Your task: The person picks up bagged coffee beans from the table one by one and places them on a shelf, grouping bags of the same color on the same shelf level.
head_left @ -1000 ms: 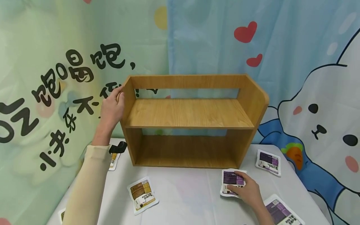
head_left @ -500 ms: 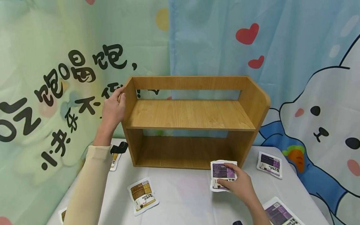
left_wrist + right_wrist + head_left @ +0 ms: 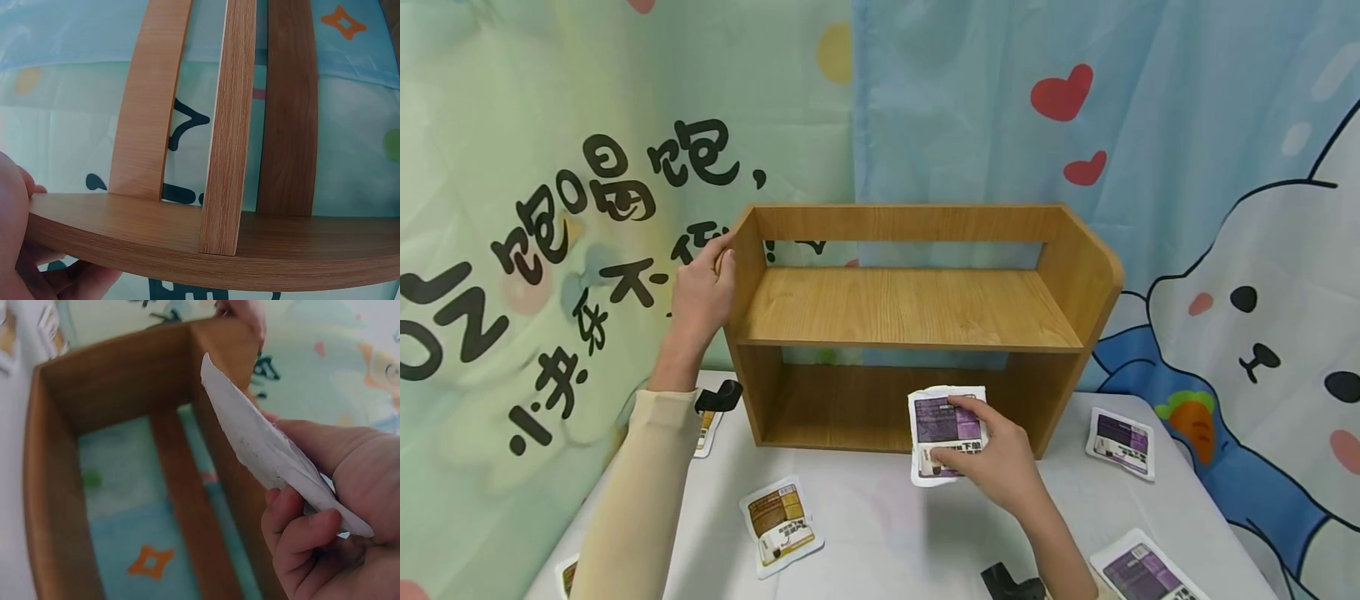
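Note:
A two-tier wooden shelf (image 3: 910,308) stands on the white table. My left hand (image 3: 702,287) grips the upper front edge of its left side panel (image 3: 144,256), the thumb and fingers on either face of the board. With my right hand (image 3: 992,454) I hold a white pouch with a purple label (image 3: 934,421), lifted over the table in front of the lower tier. In the right wrist view the white back of the pouch (image 3: 262,447) shows, the fingers curled against it. Both shelf tiers hold nothing.
A brown-and-yellow labelled pouch (image 3: 781,525) lies front left; others are partly hidden by the left arm. Two more purple pouches lie on the right, one farther back (image 3: 1120,443) and one near the front (image 3: 1150,571). Printed curtains (image 3: 940,100) hang behind.
My right hand has lifted the purple-labelled pouch off the table and carried it left and up towards the lower tier. My left hand keeps its grip on the shelf's side panel.

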The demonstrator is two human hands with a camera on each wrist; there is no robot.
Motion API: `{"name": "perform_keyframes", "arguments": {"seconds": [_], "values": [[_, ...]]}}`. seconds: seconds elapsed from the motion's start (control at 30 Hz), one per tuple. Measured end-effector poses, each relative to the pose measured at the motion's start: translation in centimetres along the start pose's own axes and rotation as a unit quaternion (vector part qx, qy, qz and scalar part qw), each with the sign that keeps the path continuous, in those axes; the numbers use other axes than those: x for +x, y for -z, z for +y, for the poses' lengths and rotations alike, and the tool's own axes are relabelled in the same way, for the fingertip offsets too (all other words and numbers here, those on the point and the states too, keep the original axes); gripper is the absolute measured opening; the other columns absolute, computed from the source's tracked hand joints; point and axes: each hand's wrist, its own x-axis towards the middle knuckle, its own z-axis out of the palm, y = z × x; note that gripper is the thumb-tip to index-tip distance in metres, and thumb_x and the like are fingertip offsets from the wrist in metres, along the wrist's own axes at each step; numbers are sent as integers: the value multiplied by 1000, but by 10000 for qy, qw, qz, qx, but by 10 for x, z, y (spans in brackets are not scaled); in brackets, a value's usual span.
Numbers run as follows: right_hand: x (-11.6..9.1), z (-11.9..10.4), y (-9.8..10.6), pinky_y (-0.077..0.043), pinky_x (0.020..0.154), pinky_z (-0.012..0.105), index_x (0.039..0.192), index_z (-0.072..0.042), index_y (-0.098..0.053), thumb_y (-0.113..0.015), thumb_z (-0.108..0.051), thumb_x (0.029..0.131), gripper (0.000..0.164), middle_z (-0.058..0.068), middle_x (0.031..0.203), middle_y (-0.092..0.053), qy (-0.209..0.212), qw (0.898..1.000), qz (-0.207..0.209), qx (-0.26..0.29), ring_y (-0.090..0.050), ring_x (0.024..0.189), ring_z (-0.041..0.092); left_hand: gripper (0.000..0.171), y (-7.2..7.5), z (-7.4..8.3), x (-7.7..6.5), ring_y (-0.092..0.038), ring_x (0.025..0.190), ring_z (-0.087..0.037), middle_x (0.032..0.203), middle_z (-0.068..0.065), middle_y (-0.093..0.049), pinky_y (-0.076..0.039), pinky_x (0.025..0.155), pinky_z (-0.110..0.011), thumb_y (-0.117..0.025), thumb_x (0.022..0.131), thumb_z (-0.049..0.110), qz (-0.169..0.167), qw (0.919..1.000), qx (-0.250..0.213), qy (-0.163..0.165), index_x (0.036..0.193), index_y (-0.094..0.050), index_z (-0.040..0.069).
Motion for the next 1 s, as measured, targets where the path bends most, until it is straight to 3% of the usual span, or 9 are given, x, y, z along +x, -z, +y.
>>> {"name": "perform_keyframes", "arguments": {"seconds": [0.13,0.33,0.57,0.73,1.0], "values": [[5,-22,-8,-48,72,34,134,-21,-58,-88,-24,71,70,14,125,-58,292,9992,30,283,-54,100,29,43,2,-2,-2,-43,50,-22,70,-10,-53,-37,51,-35,-37,105,33,23,10000,28,29,142,-52,17],[9,-52,-22,-53,68,32,132,-22,-59,-88,-20,71,67,13,123,-58,424,9971,-32,625,-55,97,28,42,3,-6,-12,-43,48,-21,66,-9,-51,-38,49,-35,-38,105,32,-37,9999,78,150,142,-52,17],[37,-81,-24,-51,65,31,132,-22,-59,-88,-21,71,67,12,123,-57,603,9955,-15,727,-55,93,27,41,-1,-3,-5,-45,52,-23,70,-11,-56,-38,52,-36,-39,104,31,105,9999,-21,-11,140,-54,16],[68,-99,-24,-52,70,34,134,-20,-57,-87,-24,72,69,11,126,-55,593,9948,-25,822,-54,99,28,41,-2,-1,-1,-47,56,-24,90,-15,-66,-39,55,-37,-40,104,31,125,9999,-47,5,140,-54,17],[113,-129,-34,-51,77,37,131,-14,-59,-87,-24,72,66,11,123,-56,810,9929,-153,856,-53,103,26,41,-4,-1,2,-51,61,-26,117,-15,-66,-40,55,-37,-39,105,31,184,9998,-28,-48,139,-54,15]]}}
